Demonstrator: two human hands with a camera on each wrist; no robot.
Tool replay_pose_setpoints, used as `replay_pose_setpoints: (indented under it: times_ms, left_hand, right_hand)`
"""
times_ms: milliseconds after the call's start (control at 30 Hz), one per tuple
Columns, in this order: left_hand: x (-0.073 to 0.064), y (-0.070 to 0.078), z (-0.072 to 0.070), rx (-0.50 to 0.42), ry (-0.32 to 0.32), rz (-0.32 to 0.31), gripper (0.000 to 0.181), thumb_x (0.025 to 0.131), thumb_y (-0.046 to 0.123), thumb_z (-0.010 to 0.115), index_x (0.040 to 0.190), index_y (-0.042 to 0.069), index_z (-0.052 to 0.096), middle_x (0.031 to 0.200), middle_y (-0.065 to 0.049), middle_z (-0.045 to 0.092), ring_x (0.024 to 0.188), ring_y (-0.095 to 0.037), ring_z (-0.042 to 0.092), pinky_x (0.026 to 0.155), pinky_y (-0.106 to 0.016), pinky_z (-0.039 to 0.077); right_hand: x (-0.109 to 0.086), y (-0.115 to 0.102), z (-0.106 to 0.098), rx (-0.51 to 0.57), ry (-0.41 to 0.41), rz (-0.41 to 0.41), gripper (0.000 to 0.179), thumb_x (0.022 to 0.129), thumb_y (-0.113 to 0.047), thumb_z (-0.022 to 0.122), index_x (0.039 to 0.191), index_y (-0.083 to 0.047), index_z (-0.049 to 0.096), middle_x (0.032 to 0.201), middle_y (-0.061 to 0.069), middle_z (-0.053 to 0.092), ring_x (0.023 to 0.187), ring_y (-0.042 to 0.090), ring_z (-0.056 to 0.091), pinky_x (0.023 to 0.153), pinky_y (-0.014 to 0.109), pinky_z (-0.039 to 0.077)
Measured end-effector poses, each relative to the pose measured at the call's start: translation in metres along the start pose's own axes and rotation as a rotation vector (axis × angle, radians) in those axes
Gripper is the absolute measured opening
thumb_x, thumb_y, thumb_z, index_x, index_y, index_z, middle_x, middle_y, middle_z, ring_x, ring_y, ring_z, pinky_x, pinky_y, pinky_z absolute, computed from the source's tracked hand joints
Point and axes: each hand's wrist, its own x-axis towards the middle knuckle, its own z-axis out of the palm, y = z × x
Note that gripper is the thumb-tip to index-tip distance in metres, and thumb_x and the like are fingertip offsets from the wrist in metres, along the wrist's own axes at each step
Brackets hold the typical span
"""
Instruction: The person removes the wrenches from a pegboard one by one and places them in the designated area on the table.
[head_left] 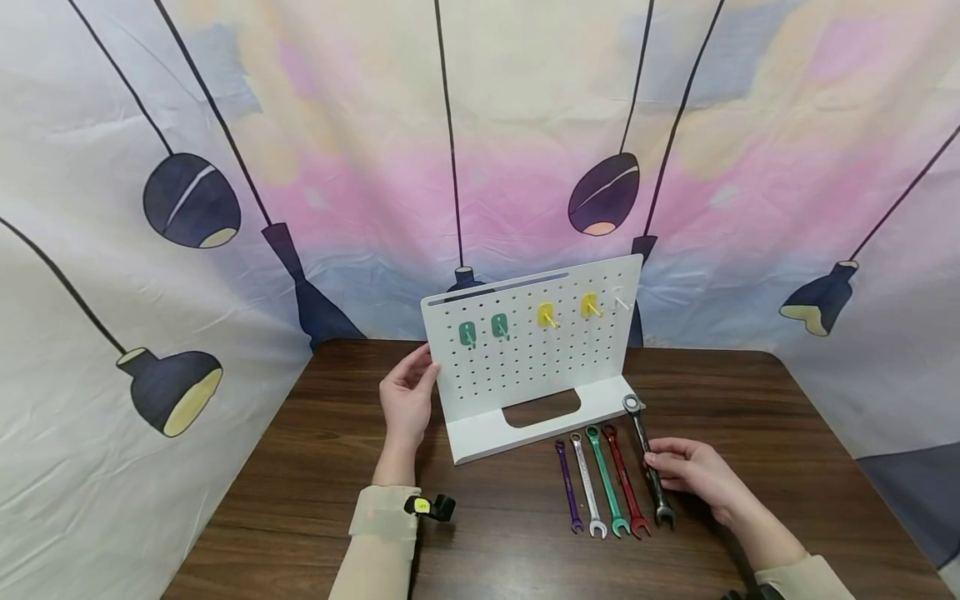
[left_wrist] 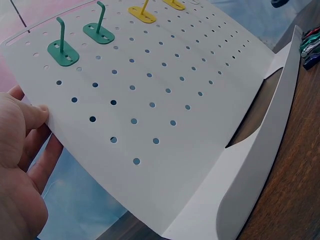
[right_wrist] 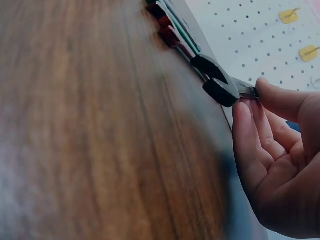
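My left hand grips the left edge of a white pegboard stand, thumb on the front face and fingers behind. In the right wrist view, the thumb and fingertips of my right hand pinch a black combination wrench by its shaft. The head view shows that wrench's ring end overlapping the stand's base, its open end toward me. Beside it, a red wrench, a green wrench, a silver wrench and a smaller purple wrench lie in a row on the table.
Along the board's upper part are two green hooks, two yellow hooks and a clear hook at the right. The stand's base has a cutout. Behind the brown wooden table hangs a printed cloth.
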Motion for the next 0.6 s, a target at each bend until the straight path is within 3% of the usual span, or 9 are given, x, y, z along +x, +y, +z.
replay_pose_setpoints:
  times_ms: [600]
  left_hand:
    - [-0.0007,0.0008,-0.0005,0.008,-0.009,-0.009,0.030,0.096,-0.001,0.079,0.125,0.006,0.080,0.107,-0.020,0.075,0.088,-0.014,0.068,0.073,-0.021,0.053]
  right_hand:
    - [0.0029,0.0077,-0.0002,-0.089,-0.032,-0.008,0.048,0.105,-0.018,0.072,0.135,0.017,0.061,0.115,0.013,0.076,0.098,0.012,0.071,0.079,0.033,0.062]
